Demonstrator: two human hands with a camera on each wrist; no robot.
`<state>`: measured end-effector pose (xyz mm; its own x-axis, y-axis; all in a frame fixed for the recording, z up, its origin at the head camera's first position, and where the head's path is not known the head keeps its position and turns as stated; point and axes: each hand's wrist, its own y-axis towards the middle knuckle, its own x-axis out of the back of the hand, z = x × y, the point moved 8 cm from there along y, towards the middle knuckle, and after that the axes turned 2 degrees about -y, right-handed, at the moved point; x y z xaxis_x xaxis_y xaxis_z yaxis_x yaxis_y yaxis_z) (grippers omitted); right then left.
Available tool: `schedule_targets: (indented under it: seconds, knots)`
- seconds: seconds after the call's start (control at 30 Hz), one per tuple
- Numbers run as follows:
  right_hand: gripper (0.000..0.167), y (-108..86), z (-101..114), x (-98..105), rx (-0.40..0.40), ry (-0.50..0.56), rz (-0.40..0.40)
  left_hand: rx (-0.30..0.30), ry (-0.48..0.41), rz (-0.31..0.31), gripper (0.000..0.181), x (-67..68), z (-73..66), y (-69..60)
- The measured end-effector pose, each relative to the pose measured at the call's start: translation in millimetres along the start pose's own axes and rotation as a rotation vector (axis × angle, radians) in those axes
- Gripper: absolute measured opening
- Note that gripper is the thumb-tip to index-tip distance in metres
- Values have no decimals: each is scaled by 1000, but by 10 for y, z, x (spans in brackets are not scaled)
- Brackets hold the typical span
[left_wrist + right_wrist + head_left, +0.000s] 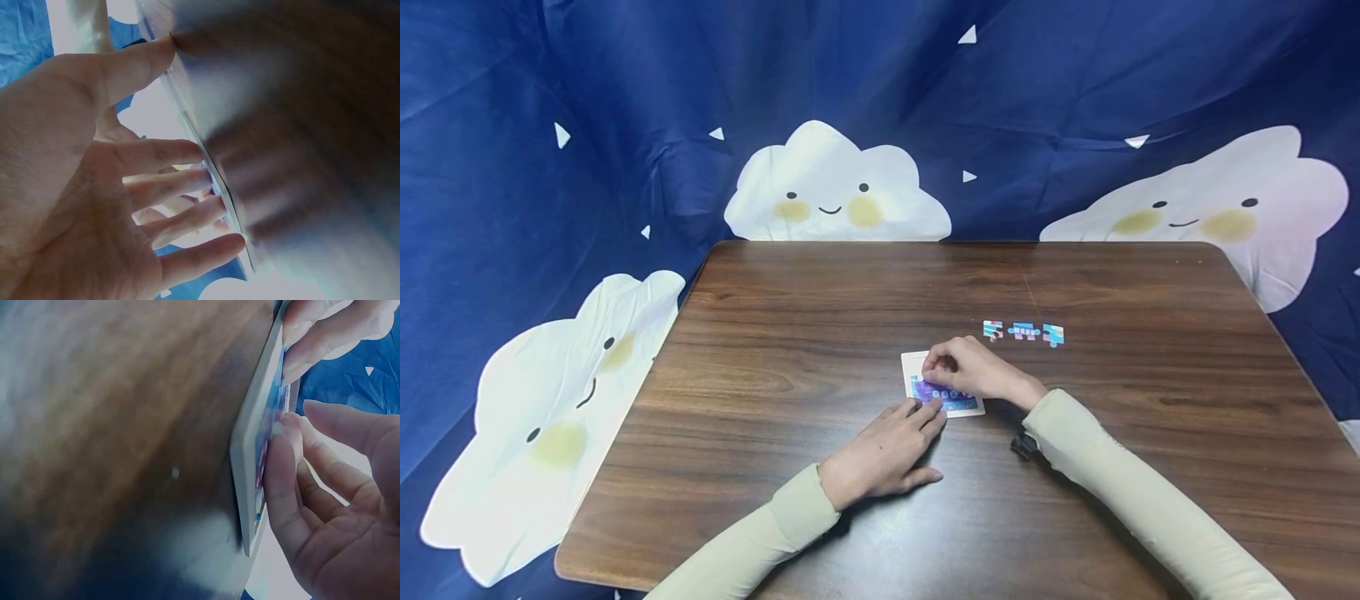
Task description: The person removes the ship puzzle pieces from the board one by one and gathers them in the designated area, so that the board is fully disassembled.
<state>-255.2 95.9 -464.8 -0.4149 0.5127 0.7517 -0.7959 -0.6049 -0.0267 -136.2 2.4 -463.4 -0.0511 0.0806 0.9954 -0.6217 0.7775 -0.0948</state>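
A small white-bordered puzzle board [972, 412] lies on the table, its lower part filled with purple and blue picture pieces. My left hand [886, 450] rests its fingertips on the board's near left edge, fingers spread and fairly straight, thumb out to the side on the table. Above the board's upper left, my right hand [973, 368] bends its fingers down and pinches a puzzle piece at the picture's surface; the fingertips mostly hide that piece. In the right wrist view, thumb and fingers meet close against the board [250, 456].
Beyond the right hand lie three loose puzzle pieces in a row: a left one [992, 328], a middle one [1023, 331] and a right one [1054, 334]. The brown wooden table [790, 333] ends at a dark blue cloud-patterned curtain [880, 67].
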Motion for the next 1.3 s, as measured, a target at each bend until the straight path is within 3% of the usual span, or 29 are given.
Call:
schedule_targets:
  seconds: [0.33,1.3]
  knots:
    - [6,-4,4,-17,-11,1,-6,11,-5,23,83,-18,5,6]
    - [6,-38,2,-11,-5,-9,-63,-7,23,-14,84,13,-27,3]
